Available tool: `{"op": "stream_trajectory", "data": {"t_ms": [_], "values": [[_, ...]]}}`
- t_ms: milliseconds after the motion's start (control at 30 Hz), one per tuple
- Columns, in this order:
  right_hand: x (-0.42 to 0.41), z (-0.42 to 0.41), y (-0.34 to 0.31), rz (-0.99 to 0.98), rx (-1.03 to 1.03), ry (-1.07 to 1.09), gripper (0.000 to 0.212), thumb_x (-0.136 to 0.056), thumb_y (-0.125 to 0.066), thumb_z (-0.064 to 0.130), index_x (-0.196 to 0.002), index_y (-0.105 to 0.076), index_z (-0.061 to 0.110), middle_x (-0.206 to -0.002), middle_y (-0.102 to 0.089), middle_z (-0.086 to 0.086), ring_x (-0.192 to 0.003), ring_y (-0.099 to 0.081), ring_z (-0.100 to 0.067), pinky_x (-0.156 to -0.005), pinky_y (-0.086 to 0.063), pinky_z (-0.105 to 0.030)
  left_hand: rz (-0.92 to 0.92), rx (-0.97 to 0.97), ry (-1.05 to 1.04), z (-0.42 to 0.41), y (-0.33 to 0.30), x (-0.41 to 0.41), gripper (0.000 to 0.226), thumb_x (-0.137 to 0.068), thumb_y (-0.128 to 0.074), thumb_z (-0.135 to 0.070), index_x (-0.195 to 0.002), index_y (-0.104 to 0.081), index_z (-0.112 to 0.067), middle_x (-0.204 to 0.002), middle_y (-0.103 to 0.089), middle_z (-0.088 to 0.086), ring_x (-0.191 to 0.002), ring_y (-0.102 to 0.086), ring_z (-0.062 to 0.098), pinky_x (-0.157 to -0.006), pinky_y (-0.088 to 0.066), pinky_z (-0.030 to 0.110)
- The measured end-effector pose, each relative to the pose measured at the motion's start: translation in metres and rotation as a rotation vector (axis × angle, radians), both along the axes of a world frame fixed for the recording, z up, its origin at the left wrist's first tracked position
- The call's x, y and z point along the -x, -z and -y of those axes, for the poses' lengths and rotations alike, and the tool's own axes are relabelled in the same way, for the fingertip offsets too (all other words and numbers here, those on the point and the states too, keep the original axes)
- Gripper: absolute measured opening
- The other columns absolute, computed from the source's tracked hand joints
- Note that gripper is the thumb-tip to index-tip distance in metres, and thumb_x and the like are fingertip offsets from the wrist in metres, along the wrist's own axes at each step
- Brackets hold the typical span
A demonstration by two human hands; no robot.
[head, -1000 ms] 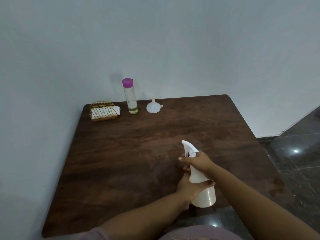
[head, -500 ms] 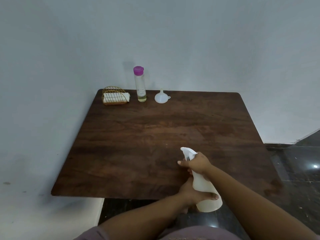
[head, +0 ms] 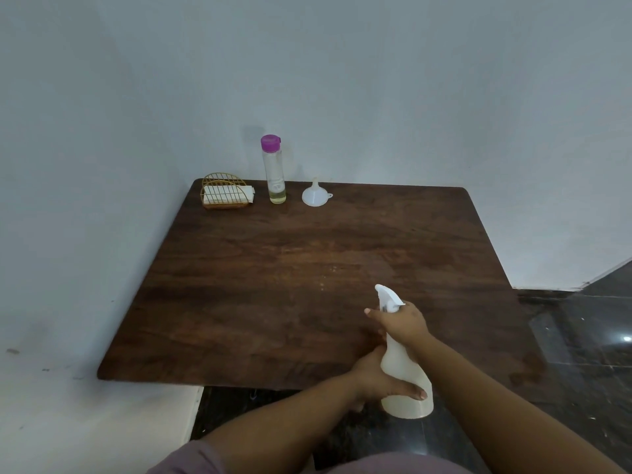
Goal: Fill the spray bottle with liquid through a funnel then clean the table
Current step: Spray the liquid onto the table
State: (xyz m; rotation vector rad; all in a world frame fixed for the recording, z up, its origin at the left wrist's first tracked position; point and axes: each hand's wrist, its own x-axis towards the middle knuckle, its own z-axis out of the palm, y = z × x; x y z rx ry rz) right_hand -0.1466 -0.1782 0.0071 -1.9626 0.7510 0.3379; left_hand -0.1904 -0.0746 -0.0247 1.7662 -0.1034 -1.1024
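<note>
Gripping the spray bottle with the left hand and its head with the right hand, the person could drop it beyond the table edge.

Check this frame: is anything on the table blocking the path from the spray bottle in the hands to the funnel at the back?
Nothing visible does. The spray bottle is held near the front edge by the left hand and right hand; only bare table lies between it and the funnel. The purple-capped bottle stands left of the funnel, off that path.
</note>
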Motion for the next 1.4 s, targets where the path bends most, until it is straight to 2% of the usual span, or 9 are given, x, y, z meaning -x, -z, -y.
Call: {"op": "stream_trajectory", "data": {"t_ms": [167, 267, 467, 667, 833, 1033, 1100, 1200, 1400], "values": [[0.009, 0.009, 0.004, 0.007, -0.051, 0.119, 0.035, -0.082, -0.073, 0.024, -0.107, -0.053, 0.011, -0.077, -0.065, -0.006, -0.067, -0.061, -0.017, -0.062, -0.047, -0.028, 0.003, 0.012, 0.016, 0.006, 0.007, 0.005, 0.094, -0.059, -0.090, -0.040, -0.139, -0.041, -0.031, -0.135, -0.052, -0.006, -0.125, -0.049, 0.020, -0.105, -0.046, 0.046], [0.015, 0.011, 0.008, 0.002, -0.032, 0.096, 0.043, -0.080, -0.075, 0.030, -0.112, -0.053, 0.013, -0.083, -0.063, -0.002, -0.073, -0.061, -0.016, -0.072, -0.049, -0.031, -0.009, 0.023, 0.045, 0.008, 0.009, 0.007, 0.090, -0.063, -0.089, -0.033, -0.140, -0.041, -0.030, -0.136, -0.052, -0.006, -0.127, -0.047, 0.020, -0.105, -0.045, 0.043], [0.027, 0.013, 0.013, -0.061, -0.012, 0.021, 0.053, -0.080, -0.076, 0.031, -0.120, -0.050, 0.009, -0.085, -0.064, -0.003, -0.072, -0.065, -0.016, -0.068, -0.052, -0.029, -0.037, 0.049, 0.089, 0.014, 0.017, 0.018, 0.088, -0.055, -0.091, -0.040, -0.132, -0.050, -0.034, -0.129, -0.058, -0.011, -0.121, -0.054, 0.012, -0.101, -0.050, 0.039], [0.032, 0.016, 0.016, -0.080, -0.015, -0.117, 0.047, -0.074, -0.080, 0.036, -0.104, -0.051, 0.016, -0.088, -0.067, -0.004, -0.076, -0.068, -0.016, -0.074, -0.055, -0.030, -0.056, 0.045, -0.006, 0.017, 0.023, 0.029, 0.094, -0.047, -0.093, -0.047, -0.131, -0.050, -0.036, -0.125, -0.058, -0.016, -0.117, -0.055, 0.008, -0.095, -0.054, 0.034], [0.022, 0.025, 0.006, 0.003, -0.084, -0.222, 0.061, -0.069, -0.082, 0.042, -0.118, -0.049, 0.026, -0.106, -0.062, 0.003, -0.092, -0.065, -0.017, -0.084, -0.054, -0.035, 0.116, -0.004, 0.002, 0.011, 0.015, 0.010, 0.105, -0.046, -0.090, -0.050, -0.138, -0.044, -0.031, -0.132, -0.055, -0.012, -0.123, -0.053, 0.012, -0.100, -0.050, 0.037], [-0.003, 0.032, -0.018, 0.118, 0.040, -0.362, 0.063, -0.069, -0.079, 0.052, -0.116, -0.046, 0.028, -0.114, -0.059, 0.008, -0.102, -0.057, -0.011, -0.079, -0.047, -0.026, 0.229, -0.044, -0.153, 0.001, -0.015, -0.049, 0.100, -0.044, -0.091, -0.046, -0.131, -0.045, -0.028, -0.122, -0.059, -0.009, -0.114, -0.058, 0.014, -0.094, -0.054, 0.038], [-0.017, 0.030, -0.020, 0.132, 0.052, -0.351, 0.059, -0.074, -0.075, 0.052, -0.120, -0.049, 0.027, -0.122, -0.056, 0.004, -0.108, -0.055, -0.014, -0.087, -0.047, -0.029, 0.260, -0.058, -0.183, -0.002, -0.027, -0.075, 0.103, -0.047, -0.092, -0.040, -0.134, -0.038, -0.029, -0.126, -0.056, -0.008, -0.117, -0.055, 0.018, -0.096, -0.053, 0.041], [-0.044, 0.028, -0.027, 0.114, 0.060, -0.320, 0.076, -0.074, -0.070, 0.058, -0.137, -0.038, 0.030, -0.131, -0.044, -0.001, -0.117, -0.050, -0.022, -0.097, -0.046, -0.038, 0.391, -0.089, -0.180, -0.004, -0.044, -0.113, 0.094, -0.052, -0.092, -0.037, -0.130, -0.041, -0.030, -0.125, -0.056, -0.008, -0.114, -0.054, 0.018, -0.093, -0.054, 0.041], [-0.096, 0.018, -0.033, 0.207, 0.000, -0.247, 0.090, -0.068, -0.073, 0.058, -0.142, -0.031, 0.030, -0.130, -0.049, -0.002, -0.118, -0.052, -0.024, -0.096, -0.051, -0.045, 0.606, -0.124, -0.078, -0.014, -0.055, -0.181, 0.096, -0.051, -0.091, -0.045, -0.131, -0.039, -0.032, -0.128, -0.051, -0.007, -0.116, -0.052, 0.017, -0.096, -0.053, 0.042]]}}
